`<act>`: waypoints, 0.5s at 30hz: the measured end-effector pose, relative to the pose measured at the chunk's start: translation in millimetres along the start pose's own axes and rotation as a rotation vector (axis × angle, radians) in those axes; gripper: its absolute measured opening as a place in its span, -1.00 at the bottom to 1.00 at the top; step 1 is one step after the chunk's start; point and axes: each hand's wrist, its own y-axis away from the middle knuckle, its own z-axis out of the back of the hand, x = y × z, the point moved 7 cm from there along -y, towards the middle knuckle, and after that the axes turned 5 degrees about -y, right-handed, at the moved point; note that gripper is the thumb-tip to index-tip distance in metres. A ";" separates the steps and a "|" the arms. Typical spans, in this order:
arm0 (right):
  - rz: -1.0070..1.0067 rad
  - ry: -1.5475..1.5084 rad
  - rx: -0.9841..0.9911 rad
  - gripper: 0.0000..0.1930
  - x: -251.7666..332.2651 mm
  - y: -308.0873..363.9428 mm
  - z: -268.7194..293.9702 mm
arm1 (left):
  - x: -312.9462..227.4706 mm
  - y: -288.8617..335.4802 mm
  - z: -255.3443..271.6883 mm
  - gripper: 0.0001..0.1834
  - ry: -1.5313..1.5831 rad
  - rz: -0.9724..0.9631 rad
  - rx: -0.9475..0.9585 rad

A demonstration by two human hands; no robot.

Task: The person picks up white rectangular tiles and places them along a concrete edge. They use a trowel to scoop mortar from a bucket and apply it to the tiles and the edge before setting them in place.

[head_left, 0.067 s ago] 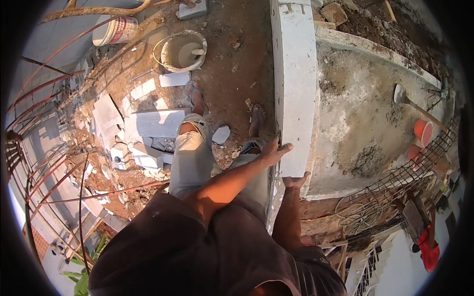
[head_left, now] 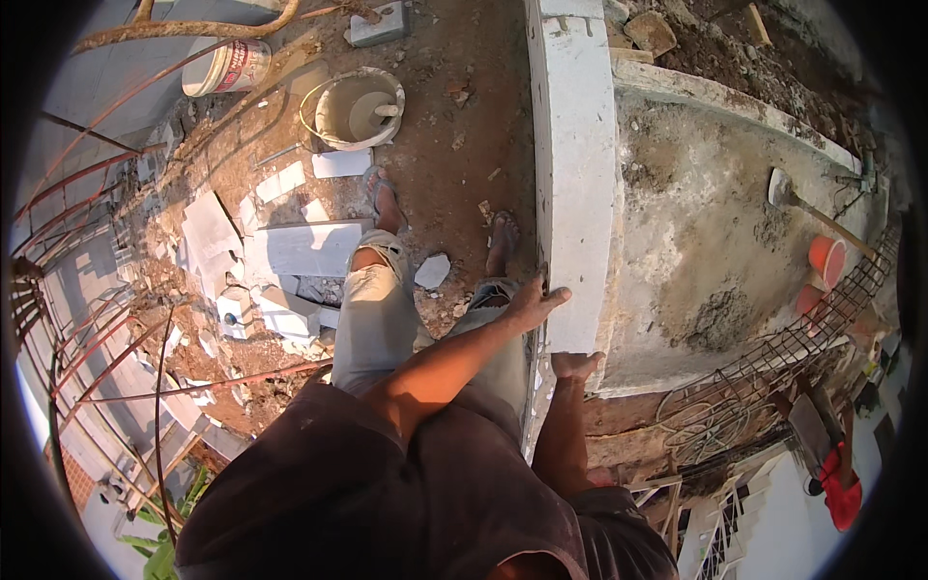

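Note:
A long white building block (head_left: 580, 184) lies along the top of a narrow wall, just right of my legs. My left hand (head_left: 535, 304) is closed on its left side near the close end, thumb over the top edge and the other fingers down the side face. Against the near end of the block is my right hand (head_left: 577, 365), bent at the wrist and closed on that end; its fingers are partly hidden. Another white block (head_left: 572, 7) adjoins the far end.
Left of my feet lie several broken white blocks (head_left: 307, 246) among rubble. A bucket (head_left: 360, 108) with grey contents stands ahead, and a white pail (head_left: 227, 68) lies farther left. Right of the wall are a concrete slab (head_left: 667, 232), a long-handled tool (head_left: 822, 215) and a rebar cage (head_left: 773, 340).
The view has shifted slightly. My right hand's thumb sits lower at the block's near end; my left hand keeps its place on the side.

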 end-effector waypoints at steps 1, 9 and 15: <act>-0.003 0.069 -0.386 0.03 0.9 19.6 22.3 | -7.4 2.7 2.6 -0.08 -0.014 -0.029 -0.025; -0.054 0.106 0.076 0.08 -10.7 -36.5 -23.7 | -4.9 -9.0 6.0 -0.18 0.062 0.051 0.007; 0.026 0.043 0.011 0.09 -8.2 -38.3 28.0 | -22.3 -3.2 13.6 -0.29 -0.038 -0.020 0.012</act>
